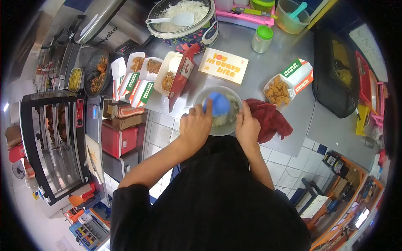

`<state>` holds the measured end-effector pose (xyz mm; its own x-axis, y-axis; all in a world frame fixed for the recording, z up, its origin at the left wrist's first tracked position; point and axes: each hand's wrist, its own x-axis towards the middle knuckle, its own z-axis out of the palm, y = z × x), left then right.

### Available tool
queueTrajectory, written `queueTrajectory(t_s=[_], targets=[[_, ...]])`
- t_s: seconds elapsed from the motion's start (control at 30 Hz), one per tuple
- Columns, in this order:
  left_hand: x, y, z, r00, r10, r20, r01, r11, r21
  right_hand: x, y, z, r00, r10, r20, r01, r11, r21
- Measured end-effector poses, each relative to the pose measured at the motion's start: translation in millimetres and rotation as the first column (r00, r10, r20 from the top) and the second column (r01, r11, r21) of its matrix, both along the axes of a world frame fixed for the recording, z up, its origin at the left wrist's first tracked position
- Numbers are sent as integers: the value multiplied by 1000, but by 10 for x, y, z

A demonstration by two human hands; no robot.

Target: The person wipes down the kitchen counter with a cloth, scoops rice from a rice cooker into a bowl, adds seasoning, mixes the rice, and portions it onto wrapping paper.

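Observation:
A round translucent bowl [228,125] with pale, whitish-green food inside stands near the front edge of the metal table. My left hand [196,125] is closed at the bowl's left side, on a blue rounded utensil [218,104] that is over the food; its exact kind is blurred. Fingers of my right hand [248,125] grip the bowl's right rim. Beside that hand lies a crumpled dark red cloth [270,120]. Behind the bowl is a flat box [223,65] printed "joy in every bite".
Open food boxes [142,93] with fried pieces stand at left, by an upright red carton [182,77]. Another box of fried pieces [278,91] is at right. Behind are a rice cooker [184,35] with a white paddle and a green-lidded jar [262,38]. A black container [331,92] lies far right.

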<state>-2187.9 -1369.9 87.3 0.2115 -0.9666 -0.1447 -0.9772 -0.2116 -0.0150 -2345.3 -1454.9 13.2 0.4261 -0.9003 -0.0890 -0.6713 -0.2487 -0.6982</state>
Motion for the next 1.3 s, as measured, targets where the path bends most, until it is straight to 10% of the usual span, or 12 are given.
queueTrajectory(t_s=[0.1,0.33,0.5,0.7,0.8,1.3], targets=[[-8,-14,-375,989,143,20,-141,987,-83,40,-29,-107,996,83,36,-81,995,-62],[445,-33,148,890,-449,75,452,891,-29,3,-102,-27,975,221,18,-216,965,-146],[363,68,-30,960,-186,211,165,980,115,66,-41,37,975,219,43,-203,950,-236],[277,181,-87,972,145,-183,-54,902,428,177,175,52,974,195,116,-164,959,-233],[183,135,-387,713,473,-517,-219,851,477,134,171,-1,965,206,162,-156,948,-278],[-109,-63,-297,836,338,-432,-180,913,365,159,49,-128,949,78,304,-45,992,-116]])
